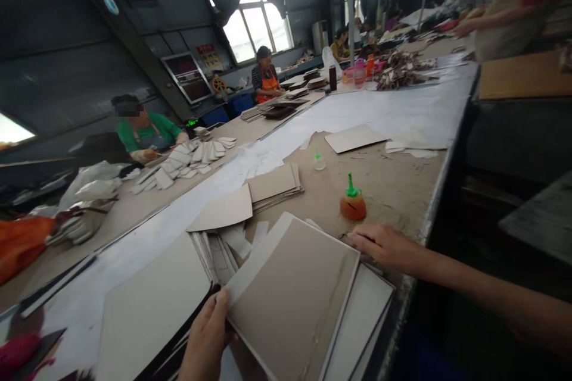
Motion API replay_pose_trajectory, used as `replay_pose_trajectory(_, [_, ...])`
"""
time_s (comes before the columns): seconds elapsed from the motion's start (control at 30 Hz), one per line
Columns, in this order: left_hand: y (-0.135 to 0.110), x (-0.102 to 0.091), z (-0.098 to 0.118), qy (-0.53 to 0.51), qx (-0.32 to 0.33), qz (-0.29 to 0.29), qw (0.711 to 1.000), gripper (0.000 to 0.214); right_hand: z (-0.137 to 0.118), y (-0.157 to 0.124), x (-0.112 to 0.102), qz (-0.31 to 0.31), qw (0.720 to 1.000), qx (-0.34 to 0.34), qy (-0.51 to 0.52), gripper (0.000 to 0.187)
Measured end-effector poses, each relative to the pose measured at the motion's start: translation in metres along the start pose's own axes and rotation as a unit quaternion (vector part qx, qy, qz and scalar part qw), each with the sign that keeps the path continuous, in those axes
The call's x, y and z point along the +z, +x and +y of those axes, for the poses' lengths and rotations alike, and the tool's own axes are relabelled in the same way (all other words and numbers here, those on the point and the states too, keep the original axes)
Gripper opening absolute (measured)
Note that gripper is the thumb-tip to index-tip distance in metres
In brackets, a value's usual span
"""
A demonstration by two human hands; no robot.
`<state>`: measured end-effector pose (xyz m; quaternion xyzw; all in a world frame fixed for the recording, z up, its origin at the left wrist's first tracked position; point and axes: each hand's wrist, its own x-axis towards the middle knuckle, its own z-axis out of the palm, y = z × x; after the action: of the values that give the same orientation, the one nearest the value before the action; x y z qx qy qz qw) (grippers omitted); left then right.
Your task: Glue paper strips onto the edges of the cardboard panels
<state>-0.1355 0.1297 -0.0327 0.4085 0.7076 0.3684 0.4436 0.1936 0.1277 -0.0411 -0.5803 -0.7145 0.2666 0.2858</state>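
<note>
My left hand (209, 330) grips the left edge of a grey-brown board (297, 292) with a paler strip along its far left side. The thumb lies near that edge; the other fingers are partly hidden beneath. A wet-looking streak runs along the board's right side. My right hand (382, 245) is closed in a pinch just beyond the board's upper right corner, around something too small to make out. Behind that hand stands a round bottle (353, 207) of orange-brown liquid with a green spout. More pale boards (369, 303) lie under the held one.
Large pale sheets (152, 303) are stacked at left, with smaller boards (272, 183) behind. A small clear bottle (319, 162) stands farther back. The table's metal edge (431, 214) runs along the right. Co-workers sit across the table; another person stands at upper right.
</note>
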Motion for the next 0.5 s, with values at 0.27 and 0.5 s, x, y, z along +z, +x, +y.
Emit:
replay_pose_trajectory(0.27, [-0.006,-0.007,0.002,0.211,0.101,0.074,0.969,0.037,-0.058,0.041,-0.012,-0.091,0.982,-0.064,-0.152,0.045])
replay_pose_trajectory(0.5, [-0.032,-0.006,-0.021,0.264,0.143,0.192,0.934,0.037,-0.105,0.172,0.073,-0.215,0.946,-0.149,-0.190,0.017])
